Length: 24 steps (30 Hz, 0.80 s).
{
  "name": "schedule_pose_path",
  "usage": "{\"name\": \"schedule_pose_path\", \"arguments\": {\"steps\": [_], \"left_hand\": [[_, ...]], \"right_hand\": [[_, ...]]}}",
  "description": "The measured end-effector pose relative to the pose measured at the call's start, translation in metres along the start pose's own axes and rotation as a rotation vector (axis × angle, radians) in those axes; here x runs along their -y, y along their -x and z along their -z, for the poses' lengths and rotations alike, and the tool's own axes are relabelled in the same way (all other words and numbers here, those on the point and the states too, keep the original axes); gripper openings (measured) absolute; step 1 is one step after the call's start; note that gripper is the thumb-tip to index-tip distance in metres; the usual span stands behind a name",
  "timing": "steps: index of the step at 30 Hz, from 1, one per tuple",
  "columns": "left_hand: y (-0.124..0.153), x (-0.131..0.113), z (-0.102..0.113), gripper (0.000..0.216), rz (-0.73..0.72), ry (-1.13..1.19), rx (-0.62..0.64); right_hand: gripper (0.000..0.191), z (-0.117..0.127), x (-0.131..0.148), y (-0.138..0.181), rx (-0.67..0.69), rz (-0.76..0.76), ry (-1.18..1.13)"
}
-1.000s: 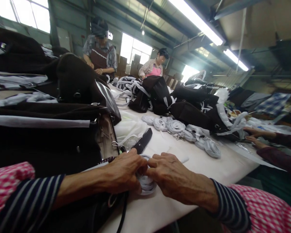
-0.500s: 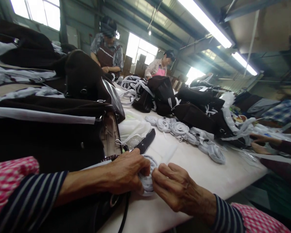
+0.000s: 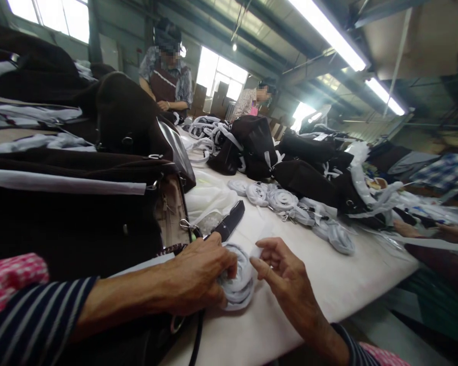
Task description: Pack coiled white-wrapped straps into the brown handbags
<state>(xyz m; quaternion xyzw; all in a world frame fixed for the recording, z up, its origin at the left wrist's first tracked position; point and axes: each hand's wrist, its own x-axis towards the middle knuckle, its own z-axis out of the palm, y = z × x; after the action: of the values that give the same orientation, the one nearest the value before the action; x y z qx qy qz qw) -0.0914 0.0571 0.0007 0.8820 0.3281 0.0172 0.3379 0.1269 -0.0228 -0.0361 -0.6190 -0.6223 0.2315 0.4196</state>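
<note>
the left hand [image 3: 198, 277] grips a rolled white strap coil [image 3: 238, 284] on the white table [image 3: 328, 284], fingers curled round it; the right hand [image 3: 286, 277] hovers just beside, fingers loosely spread; dark bags [image 3: 80, 213] stacked to the left

Fingertips of left hand [image 3: 198, 277] hidden behind strap roll [image 3: 239, 287] (grip half seen), right sleeve [image 3: 354, 349] cut off below.

No text can be read — none anywhere.
</note>
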Motion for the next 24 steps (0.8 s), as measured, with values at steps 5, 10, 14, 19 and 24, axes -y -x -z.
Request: {"name": "schedule_pose_path", "arguments": {"steps": [5,10,14,19,24], "left_hand": [[0.001,-0.003,0.001,0.035,-0.011,0.002,-0.008],[0.002,-0.003,0.001,0.031,-0.018,-0.012,0.014],[0.002,-0.002,0.001,0.036,-0.005,0.033,-0.013],[0.003,0.001,-0.002,0.031,-0.014,0.053,-0.041],[0.003,0.006,-0.006,0.033,-0.048,0.044,-0.062]], "right_hand": [[0.016,-0.017,0.007,-0.010,0.024,0.052,0.023],[0.025,-0.014,0.018,-0.011,0.165,0.067,0.050],[0.032,-0.002,0.025,-0.017,0.300,-0.074,-0.047],[0.025,-0.007,0.023,-0.021,0.288,0.088,0.084],[0.020,-0.015,0.023,-0.025,0.279,0.080,0.048]]}}
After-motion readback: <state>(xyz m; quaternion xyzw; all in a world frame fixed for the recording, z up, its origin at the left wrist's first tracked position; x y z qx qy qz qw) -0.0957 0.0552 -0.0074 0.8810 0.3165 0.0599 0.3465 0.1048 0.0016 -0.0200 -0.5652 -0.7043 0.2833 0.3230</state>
